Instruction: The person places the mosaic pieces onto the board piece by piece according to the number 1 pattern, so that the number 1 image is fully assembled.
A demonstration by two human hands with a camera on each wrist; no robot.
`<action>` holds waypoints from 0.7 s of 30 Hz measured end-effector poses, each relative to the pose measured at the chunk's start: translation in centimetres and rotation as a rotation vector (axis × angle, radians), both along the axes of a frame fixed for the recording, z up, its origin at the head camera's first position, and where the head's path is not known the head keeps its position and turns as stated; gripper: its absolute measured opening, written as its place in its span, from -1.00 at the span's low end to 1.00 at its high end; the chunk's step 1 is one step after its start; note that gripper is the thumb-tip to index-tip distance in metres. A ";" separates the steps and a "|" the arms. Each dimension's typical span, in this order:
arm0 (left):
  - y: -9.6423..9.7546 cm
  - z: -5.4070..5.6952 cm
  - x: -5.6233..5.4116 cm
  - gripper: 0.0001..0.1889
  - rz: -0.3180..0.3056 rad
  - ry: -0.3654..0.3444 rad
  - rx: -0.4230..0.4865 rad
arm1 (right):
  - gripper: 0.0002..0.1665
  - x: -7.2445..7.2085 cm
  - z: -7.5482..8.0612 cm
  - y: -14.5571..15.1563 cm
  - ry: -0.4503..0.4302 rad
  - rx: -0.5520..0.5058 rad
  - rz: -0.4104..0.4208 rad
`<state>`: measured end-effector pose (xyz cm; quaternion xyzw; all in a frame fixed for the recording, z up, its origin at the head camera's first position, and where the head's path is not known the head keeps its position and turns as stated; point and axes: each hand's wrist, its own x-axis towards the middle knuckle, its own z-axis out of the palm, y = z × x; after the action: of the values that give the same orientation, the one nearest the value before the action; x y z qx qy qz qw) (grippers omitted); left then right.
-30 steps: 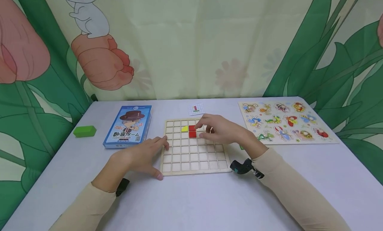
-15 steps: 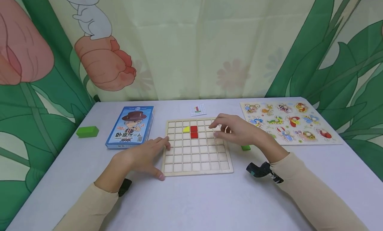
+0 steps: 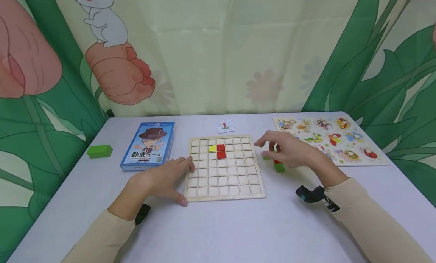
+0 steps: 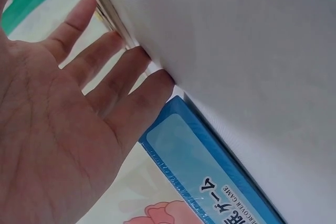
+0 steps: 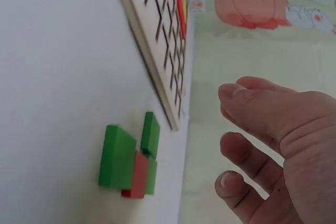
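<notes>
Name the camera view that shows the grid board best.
The head view: it shows the grid board nearly whole, the left hand covering a little of its left edge. The right wrist view shows part of it, slanted and cut off; the left wrist view, just a strip of edge.

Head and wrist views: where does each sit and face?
Head: on the head, facing forward and down at the grid board; left hand, right hand, sleeves show.
Left wrist: worn there, facing left hand and blue box.
Right wrist: worn there, facing right hand and green blocks.
Head and left wrist share the blue box.
</notes>
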<state>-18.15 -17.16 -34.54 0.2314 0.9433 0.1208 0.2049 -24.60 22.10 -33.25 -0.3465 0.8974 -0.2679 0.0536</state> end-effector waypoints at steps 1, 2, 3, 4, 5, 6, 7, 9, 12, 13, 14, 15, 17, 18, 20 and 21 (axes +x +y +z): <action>0.0 0.0 0.0 -0.09 0.003 0.001 0.000 | -0.62 0.0 0.0 0.2 0.004 0.008 -0.004; 0.0 0.1 0.0 -0.10 0.003 0.001 0.003 | -0.62 -0.1 0.0 0.4 0.006 0.014 -0.008; 0.0 0.1 0.0 -0.10 0.002 0.000 0.004 | -0.62 -0.1 -0.1 0.7 0.008 0.019 -0.010; 0.0 0.2 0.0 -0.11 -0.001 -0.004 0.008 | -0.62 -0.1 -0.2 0.9 0.009 0.026 -0.011; 0.0 0.2 0.0 -0.11 0.001 -0.009 0.004 | -0.62 -0.2 -0.2 1.1 0.015 0.027 -0.010; 0.0 0.3 0.0 -0.11 -0.002 -0.010 0.006 | -0.62 -0.2 -0.2 1.3 0.023 0.026 -0.010; 0.0 0.3 0.0 -0.11 -0.002 -0.011 0.001 | -0.62 -0.2 -0.3 1.5 0.032 0.026 -0.010; 0.1 0.2 0.0 -0.11 -0.002 -0.008 -0.003 | -0.61 -0.2 -0.4 1.9 0.053 0.019 -0.007; 0.1 0.2 0.0 -0.11 0.004 -0.003 -0.001 | -0.60 -0.4 -0.7 2.4 0.075 0.010 0.005; 0.0 0.1 0.0 -0.11 0.009 -0.005 -0.003 | -0.60 -0.4 -0.7 2.6 0.076 0.011 0.008; 0.0 0.1 0.0 -0.11 0.011 -0.009 0.002 | -0.59 -0.4 -0.8 2.7 0.075 0.011 0.009; 0.0 0.0 0.0 -0.11 0.013 -0.011 0.003 | -0.59 -0.4 -0.8 2.9 0.071 0.011 0.010; -0.1 -0.1 0.0 -0.11 0.014 -0.014 0.007 | -0.60 -0.3 -0.9 3.3 0.057 0.009 0.007; -0.1 -0.1 0.0 -0.11 0.013 -0.014 0.007 | -0.60 -0.3 -1.0 3.5 0.047 0.008 -0.001; -0.1 -0.1 0.0 -0.11 0.012 -0.010 0.004 | -0.60 -0.2 -1.0 3.9 0.026 0.008 -0.020; -0.1 -0.1 0.0 -0.11 0.012 -0.009 0.000 | -0.60 -0.1 -1.0 4.1 0.015 0.009 -0.030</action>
<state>-18.18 -17.24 -34.67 0.2254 0.9437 0.1230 0.2083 -24.68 26.16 -34.30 -0.3350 0.9039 -0.2621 0.0442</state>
